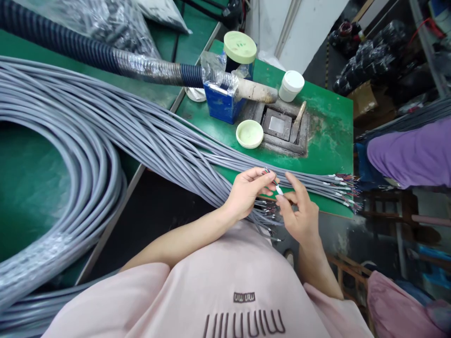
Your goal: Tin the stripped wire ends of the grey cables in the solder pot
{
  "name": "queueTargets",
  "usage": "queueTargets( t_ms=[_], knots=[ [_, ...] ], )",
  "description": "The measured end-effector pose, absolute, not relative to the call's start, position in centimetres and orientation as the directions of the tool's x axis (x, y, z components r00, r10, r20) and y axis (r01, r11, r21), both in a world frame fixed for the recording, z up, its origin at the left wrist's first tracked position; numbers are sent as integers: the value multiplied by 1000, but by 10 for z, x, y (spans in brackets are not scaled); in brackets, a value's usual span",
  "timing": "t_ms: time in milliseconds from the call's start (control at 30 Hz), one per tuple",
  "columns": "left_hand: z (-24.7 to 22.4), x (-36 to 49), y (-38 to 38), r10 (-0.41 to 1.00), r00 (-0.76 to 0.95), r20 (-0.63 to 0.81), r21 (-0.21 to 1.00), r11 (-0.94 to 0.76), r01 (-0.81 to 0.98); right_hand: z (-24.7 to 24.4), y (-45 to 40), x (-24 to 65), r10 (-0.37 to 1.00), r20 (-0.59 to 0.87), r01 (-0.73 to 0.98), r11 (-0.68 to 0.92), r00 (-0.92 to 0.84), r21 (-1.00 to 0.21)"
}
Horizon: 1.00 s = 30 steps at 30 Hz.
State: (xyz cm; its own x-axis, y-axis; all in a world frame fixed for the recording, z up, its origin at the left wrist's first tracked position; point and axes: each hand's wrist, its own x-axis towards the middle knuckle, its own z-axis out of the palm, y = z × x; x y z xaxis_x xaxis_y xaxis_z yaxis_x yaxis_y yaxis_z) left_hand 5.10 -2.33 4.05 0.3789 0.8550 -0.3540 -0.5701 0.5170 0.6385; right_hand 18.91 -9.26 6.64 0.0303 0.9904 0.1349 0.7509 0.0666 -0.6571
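Close to my body, both hands meet at the stripped end of a grey cable. My left hand (248, 188) pinches the fan of thin coloured wires (270, 174) between thumb and fingers. Just below, my right hand (299, 206) has its thumb and a finger at the white-wrapped part (279, 189) of that cable end, its index finger raised. The cable's grey jacket is mostly hidden by the right hand. Behind my hands, a bundle of grey cables (197, 145) runs across the green table, their stripped ends (347, 188) fanned at the right edge. More stripped ends (268, 211) hang below my left hand.
A solder pot (278, 124) with a flat tool across it is set in the table (327, 122). Around it are a shallow pale dish (249, 134), a white tub (291, 86), a blue box (221, 105) and a ribbed hose (88, 49). A purple sleeve (412, 152) is at right.
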Motion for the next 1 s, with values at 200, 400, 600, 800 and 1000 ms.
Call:
queueTargets(
  t_ms=[200, 400, 600, 800, 1000],
  knots=[
    [40, 50, -23, 852, 370, -369, 626, 523, -579, 66, -90, 189, 992, 118, 745, 55, 32, -664],
    [39, 50, -22, 864, 346, -366, 613, 504, -609, 68, -88, 188, 986, 164, 761, 118, -16, -637],
    [39, 49, -23, 871, 343, -351, 608, 491, -624, 67, -87, 183, 964, 266, 795, 182, -26, -578],
    [39, 49, -22, 867, 355, -349, 603, 498, -623, 69, -84, 182, 962, 257, 808, 219, -87, -547],
    [37, 47, -21, 859, 360, -365, 589, 513, -625, 70, -82, 181, 965, 240, 806, 224, -105, -548]
  ],
)
